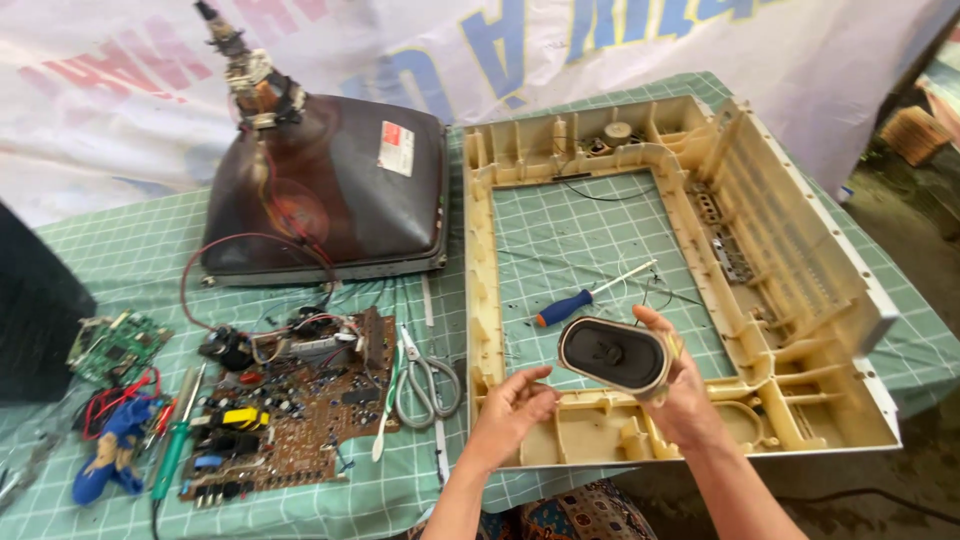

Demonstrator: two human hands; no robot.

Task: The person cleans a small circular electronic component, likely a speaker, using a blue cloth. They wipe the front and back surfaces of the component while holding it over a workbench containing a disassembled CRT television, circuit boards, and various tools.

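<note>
Between the curled right hand (680, 385) fingers sits a gripped oval black speaker (613, 355), its smooth cone facing the loosely open, empty left hand (512, 408) above the cream plastic television frame (800, 300).

One picture tube (330, 190) near the desk's (130, 250) far edge. One cream plastic front frame (800, 300) toward the right edge. One oval speaker (613, 355). One blue-handled screwdriver (590, 297). One pair of scissors (425, 380). Two circuit boards: one brown (290, 410), one small green (115, 345) by the left edge. One green-handled tool (175, 445). One blue cloth (110, 450). Two hands: left (515, 405), right (680, 390).
</note>
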